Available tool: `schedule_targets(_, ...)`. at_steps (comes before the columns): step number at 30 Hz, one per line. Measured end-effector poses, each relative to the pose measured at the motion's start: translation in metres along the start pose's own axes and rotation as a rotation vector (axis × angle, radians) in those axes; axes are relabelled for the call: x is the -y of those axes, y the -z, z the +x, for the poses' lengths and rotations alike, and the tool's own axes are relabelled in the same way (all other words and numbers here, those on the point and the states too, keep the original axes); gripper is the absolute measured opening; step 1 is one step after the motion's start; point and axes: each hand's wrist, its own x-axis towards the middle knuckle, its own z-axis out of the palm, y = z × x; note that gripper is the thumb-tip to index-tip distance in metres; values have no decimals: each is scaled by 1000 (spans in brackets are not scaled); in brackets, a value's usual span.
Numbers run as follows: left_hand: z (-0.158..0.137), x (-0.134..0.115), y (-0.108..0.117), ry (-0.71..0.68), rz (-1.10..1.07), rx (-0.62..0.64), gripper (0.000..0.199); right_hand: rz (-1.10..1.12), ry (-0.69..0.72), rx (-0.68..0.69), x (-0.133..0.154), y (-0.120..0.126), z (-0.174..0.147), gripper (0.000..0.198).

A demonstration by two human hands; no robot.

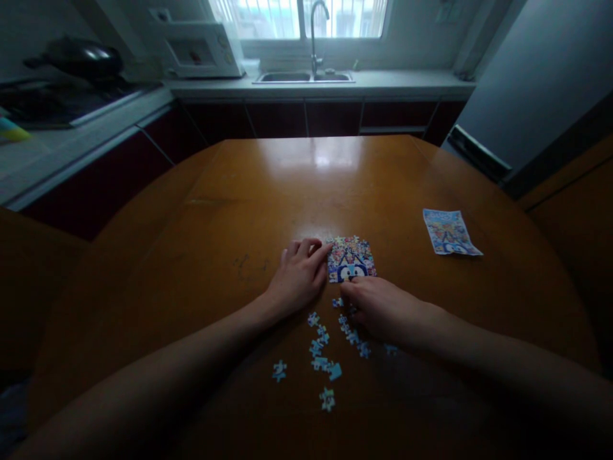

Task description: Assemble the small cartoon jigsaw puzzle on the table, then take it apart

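A partly assembled jigsaw puzzle with a blue cartoon dog face lies flat on the table. My left hand rests at its left side, fingers apart, the index finger reaching the puzzle's upper left edge. At the lower edge, my right hand is closed in a pinch on a puzzle piece, which the fingers mostly hide. Just below the puzzle lies a loose piece. Several more loose pieces trail toward me, some partly under my right hand. Single pieces lie apart, including one left piece and one near piece.
The wooden table has rounded corners. A creased picture sheet with the same dog lies at the right. Beyond are a counter with a sink, a microwave, a stove with a dark pan, and a fridge.
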Motion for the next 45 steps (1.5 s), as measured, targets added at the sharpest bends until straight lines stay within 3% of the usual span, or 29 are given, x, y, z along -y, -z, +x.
schedule_targets(5, -1, 0, -1, -2, -18, -5, 41, 23, 14, -17, -1, -5, 0, 12)
schedule_targets(9, -1, 0, -1, -1, -14, -3, 40, 128, 11, -85, 1, 8, 5, 15)
schedule_targets(14, -1, 0, 0, 4, -11, 3, 40, 520, -11, -442, -19, 23, 26, 5)
schedule_targets(19, 0, 0, 0, -6, -12, -6, 40, 574, -119, -771, -73, 23, 47, 12)
schedule_targets(22, 0, 1, 0, -9, -18, -7, 40, 541, -174, -875, -104, 23, 53, 16)
schedule_targets(26, 0, 1, 0, -4, -16, 3, 41, 511, -167, -855, -122, 23, 56, 27)
schedule_targets(32, -1, 0, 1, 0, -11, 4, 40, 448, -152, -755, -121, 24, 53, 10)
schedule_targets(45, 0, 0, 1, 0, -7, 7, 40, 320, 28, -563, -127, 19, 55, 13)
